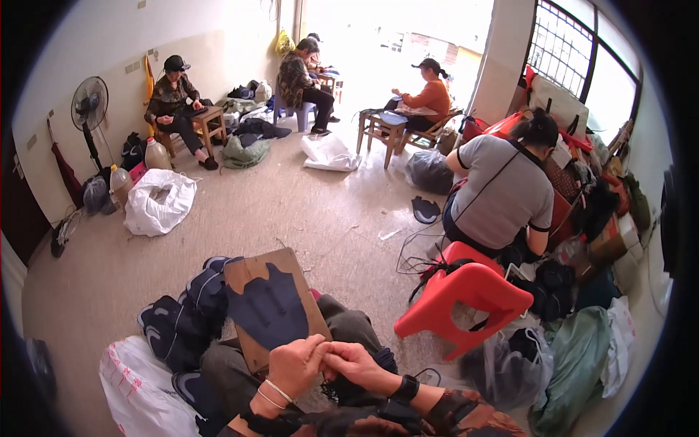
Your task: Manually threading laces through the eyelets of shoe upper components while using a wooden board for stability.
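Observation:
My left hand (297, 363) and my right hand (358, 364) meet in front of me, fingertips pinched together. Whatever lies between them is too small or hidden to make out. Just beyond my fingers, a flat navy fabric piece (269, 309) with slits in it rests on a wooden board (246, 268). The board lies tilted over my lap. Bundles of navy fabric pieces (175, 328) with pale edging are piled to the left of it.
A white bag (138, 386) is at my lower left. On the right are a tipped red plastic stool (451, 298), a clear plastic bag (510, 368) and a green sack (579, 364). One person (502, 189) bends over near the stool; several others sit at small tables farther back.

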### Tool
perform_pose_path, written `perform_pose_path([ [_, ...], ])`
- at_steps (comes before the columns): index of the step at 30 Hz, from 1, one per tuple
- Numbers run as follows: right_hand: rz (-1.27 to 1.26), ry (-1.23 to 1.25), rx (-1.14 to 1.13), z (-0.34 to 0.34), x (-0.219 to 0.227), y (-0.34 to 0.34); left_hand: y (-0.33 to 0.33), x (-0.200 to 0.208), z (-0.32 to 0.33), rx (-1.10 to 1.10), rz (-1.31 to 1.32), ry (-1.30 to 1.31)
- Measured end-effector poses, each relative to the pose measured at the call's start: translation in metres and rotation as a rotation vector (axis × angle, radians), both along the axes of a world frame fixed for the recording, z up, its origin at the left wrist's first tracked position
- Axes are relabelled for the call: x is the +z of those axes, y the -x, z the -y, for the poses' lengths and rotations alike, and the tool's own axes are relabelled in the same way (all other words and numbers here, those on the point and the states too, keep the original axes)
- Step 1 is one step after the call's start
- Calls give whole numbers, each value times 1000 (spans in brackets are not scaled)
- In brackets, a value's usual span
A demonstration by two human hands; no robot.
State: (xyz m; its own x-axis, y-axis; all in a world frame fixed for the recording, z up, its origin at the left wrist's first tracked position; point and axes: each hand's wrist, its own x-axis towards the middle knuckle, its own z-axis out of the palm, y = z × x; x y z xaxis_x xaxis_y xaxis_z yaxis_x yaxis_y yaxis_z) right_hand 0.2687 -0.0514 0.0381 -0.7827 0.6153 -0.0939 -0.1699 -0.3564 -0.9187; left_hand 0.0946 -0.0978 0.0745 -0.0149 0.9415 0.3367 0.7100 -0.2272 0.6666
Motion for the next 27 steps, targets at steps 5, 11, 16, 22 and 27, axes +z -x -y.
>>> perform_pose_path([
  [5,310,-311,-327,-13,-17,-3,29,-70,17,158,1411,550],
  [11,360,-299,-268,-15,-16,-6,40,-97,18,37,1918,495],
  [16,267,-17,-176,3,-27,10,34,-95,22,73,1942,403],
  [22,289,0,-117,25,-43,35,17,-92,22,23,1866,366],
  [27,296,78,-93,25,-54,40,0,-87,23,62,1587,334],
])
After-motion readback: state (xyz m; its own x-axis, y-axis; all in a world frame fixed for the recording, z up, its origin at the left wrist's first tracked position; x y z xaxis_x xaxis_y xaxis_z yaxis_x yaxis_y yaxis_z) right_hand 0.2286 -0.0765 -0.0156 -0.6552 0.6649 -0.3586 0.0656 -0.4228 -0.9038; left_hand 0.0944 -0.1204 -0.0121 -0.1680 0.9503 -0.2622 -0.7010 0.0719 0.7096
